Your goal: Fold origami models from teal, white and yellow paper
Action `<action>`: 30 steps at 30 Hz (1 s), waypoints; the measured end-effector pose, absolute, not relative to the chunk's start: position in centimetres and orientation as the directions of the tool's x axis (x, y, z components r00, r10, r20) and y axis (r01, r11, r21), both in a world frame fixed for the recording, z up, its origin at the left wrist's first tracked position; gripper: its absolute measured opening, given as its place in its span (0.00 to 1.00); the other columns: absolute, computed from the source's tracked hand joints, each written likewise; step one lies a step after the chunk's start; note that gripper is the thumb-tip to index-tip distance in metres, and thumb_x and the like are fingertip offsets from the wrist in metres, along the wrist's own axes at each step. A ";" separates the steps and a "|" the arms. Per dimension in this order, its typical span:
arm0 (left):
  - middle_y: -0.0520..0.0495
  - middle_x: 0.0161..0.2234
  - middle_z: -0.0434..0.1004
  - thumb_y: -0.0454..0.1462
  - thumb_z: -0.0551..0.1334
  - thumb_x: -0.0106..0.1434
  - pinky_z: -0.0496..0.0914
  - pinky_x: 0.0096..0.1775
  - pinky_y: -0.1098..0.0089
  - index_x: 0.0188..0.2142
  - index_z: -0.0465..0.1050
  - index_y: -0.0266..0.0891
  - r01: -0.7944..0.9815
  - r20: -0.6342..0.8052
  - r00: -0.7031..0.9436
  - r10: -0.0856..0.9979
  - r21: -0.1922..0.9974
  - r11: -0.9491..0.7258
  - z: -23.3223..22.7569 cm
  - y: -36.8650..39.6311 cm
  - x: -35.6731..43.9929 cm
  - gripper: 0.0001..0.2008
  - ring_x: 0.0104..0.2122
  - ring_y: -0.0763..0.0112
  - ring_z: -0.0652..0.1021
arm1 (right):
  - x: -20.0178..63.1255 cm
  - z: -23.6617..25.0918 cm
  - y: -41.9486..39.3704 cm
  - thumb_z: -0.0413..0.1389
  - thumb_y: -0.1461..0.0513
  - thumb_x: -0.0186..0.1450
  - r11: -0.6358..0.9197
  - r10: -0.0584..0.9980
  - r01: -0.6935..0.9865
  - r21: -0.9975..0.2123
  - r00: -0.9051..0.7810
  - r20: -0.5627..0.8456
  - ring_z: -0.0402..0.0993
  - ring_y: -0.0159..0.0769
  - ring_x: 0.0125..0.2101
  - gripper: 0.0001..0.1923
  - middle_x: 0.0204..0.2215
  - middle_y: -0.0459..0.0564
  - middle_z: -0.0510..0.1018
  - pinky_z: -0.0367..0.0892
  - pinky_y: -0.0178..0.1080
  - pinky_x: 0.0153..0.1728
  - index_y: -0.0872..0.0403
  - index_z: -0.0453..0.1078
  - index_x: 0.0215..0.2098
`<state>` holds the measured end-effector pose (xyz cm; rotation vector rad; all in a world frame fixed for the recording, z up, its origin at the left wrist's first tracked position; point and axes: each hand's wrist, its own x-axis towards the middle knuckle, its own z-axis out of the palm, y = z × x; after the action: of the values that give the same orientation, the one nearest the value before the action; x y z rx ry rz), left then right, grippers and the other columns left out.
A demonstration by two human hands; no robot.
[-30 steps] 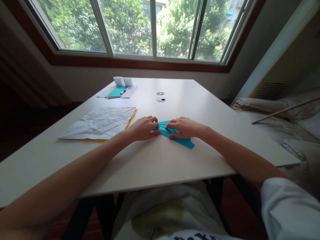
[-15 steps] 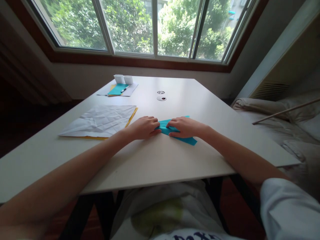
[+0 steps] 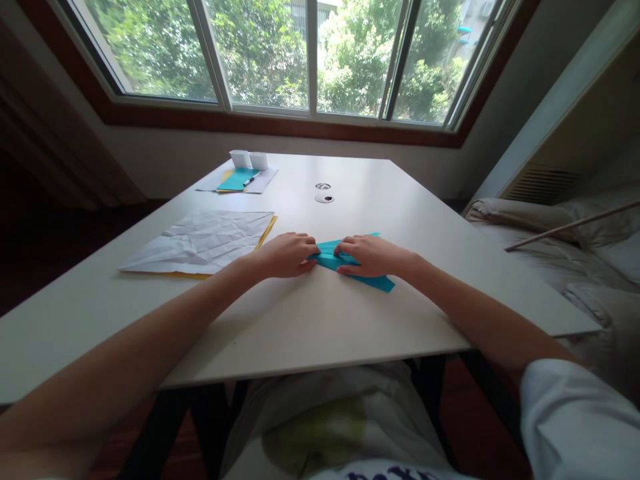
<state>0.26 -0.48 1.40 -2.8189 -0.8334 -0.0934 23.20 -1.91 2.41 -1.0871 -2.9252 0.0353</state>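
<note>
A folded sheet of blue paper (image 3: 329, 260), narrow at its left end and wider to the right, lies on the white table (image 3: 300, 320) in front of me. Its left tip is pinched between the thumb and fingers of my left hand (image 3: 290, 255). My right hand (image 3: 369, 255) rests over the paper's middle, thumb and fingers closed on its folded layers. Part of the paper is hidden beneath both hands. Its wide right end shows past my right hand.
Left of my hands lies a creased white sheet (image 3: 200, 240) over yellow paper (image 3: 269, 229). Farther back are blue-green paper (image 3: 235, 179), a pen (image 3: 251, 179) and two small white boxes (image 3: 259, 161). A round hole cover (image 3: 325, 198) sits mid-table. A couch (image 3: 525, 223) stands at right.
My left hand has slid very slightly left along the paper's narrow tip. My right hand and the paper stay almost where they were.
</note>
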 end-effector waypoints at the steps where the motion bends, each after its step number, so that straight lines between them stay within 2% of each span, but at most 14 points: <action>1: 0.45 0.34 0.75 0.36 0.55 0.60 0.67 0.37 0.68 0.37 0.74 0.38 0.549 0.116 0.836 0.537 -0.162 -0.820 1.4 -0.5 0.2 0.10 0.34 0.65 0.75 | 23.2 2.4 -1.8 0.46 0.49 0.65 0.754 0.656 0.655 -0.048 -0.755 0.015 0.70 0.44 0.43 0.21 0.43 0.55 0.73 0.63 0.41 0.40 0.52 0.66 0.48; 5: 0.45 0.34 0.74 0.39 0.51 0.64 0.67 0.37 0.68 0.37 0.74 0.38 0.557 0.144 0.827 0.543 -0.082 -0.826 1.1 -0.3 0.1 0.14 0.34 0.66 0.75 | 23.3 2.2 -1.3 0.41 0.52 0.68 0.736 0.676 0.670 -0.096 -0.736 0.050 0.69 0.42 0.44 0.20 0.42 0.55 0.72 0.62 0.41 0.42 0.53 0.67 0.46; 8: 0.45 0.34 0.74 0.38 0.51 0.64 0.67 0.37 0.70 0.35 0.74 0.39 0.577 0.157 0.806 0.571 0.009 -0.817 0.8 -0.2 0.2 0.13 0.35 0.67 0.75 | 23.4 1.9 -0.9 0.45 0.52 0.66 0.731 0.682 0.677 -0.087 -0.729 0.058 0.68 0.42 0.43 0.17 0.41 0.55 0.72 0.62 0.41 0.41 0.53 0.67 0.46; 12: 0.47 0.35 0.73 0.38 0.54 0.62 0.66 0.36 0.71 0.35 0.74 0.41 0.668 0.164 0.720 0.674 0.100 -0.737 0.7 -0.4 0.6 0.10 0.34 0.68 0.75 | 23.6 1.3 -0.4 0.49 0.50 0.63 0.720 0.693 0.686 -0.101 -0.717 0.075 0.65 0.44 0.46 0.19 0.45 0.55 0.70 0.61 0.43 0.43 0.52 0.65 0.47; 16: 0.48 0.38 0.72 0.41 0.55 0.61 0.65 0.36 0.70 0.37 0.72 0.43 0.776 0.141 0.607 0.782 0.111 -0.621 0.9 -0.6 1.0 0.10 0.36 0.66 0.74 | 23.8 1.0 0.5 0.51 0.45 0.60 0.674 0.733 0.716 -0.180 -0.678 0.048 0.63 0.47 0.48 0.25 0.48 0.55 0.68 0.60 0.46 0.45 0.51 0.63 0.50; 20: 0.47 0.40 0.72 0.45 0.56 0.60 0.64 0.35 0.69 0.38 0.70 0.42 0.868 0.088 0.477 0.875 0.114 -0.484 1.0 -0.8 1.4 0.12 0.37 0.63 0.74 | 23.7 1.0 1.7 0.54 0.41 0.55 0.617 0.772 0.755 -0.219 -0.635 -0.013 0.62 0.48 0.48 0.31 0.47 0.55 0.69 0.60 0.46 0.44 0.50 0.63 0.49; 26: 0.45 0.39 0.72 0.49 0.55 0.59 0.63 0.34 0.68 0.38 0.67 0.42 0.903 0.036 0.407 0.913 0.130 -0.408 0.8 -0.7 1.4 0.15 0.38 0.61 0.73 | 23.5 1.1 2.6 0.55 0.40 0.50 0.585 0.780 0.769 -0.256 -0.621 -0.082 0.62 0.47 0.46 0.32 0.43 0.54 0.71 0.60 0.44 0.42 0.51 0.64 0.45; 30: 0.44 0.39 0.73 0.51 0.54 0.59 0.63 0.34 0.68 0.39 0.66 0.41 0.917 0.023 0.375 0.927 0.135 -0.375 0.5 -0.5 1.3 0.18 0.40 0.60 0.73 | 23.5 1.3 2.6 0.57 0.40 0.48 0.563 0.798 0.786 -0.254 -0.597 -0.079 0.62 0.47 0.46 0.33 0.45 0.55 0.68 0.61 0.44 0.41 0.51 0.64 0.44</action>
<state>1.27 -0.52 0.54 -2.6859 -1.8071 -0.1543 23.47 2.62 1.25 -1.3878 -2.7372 0.4100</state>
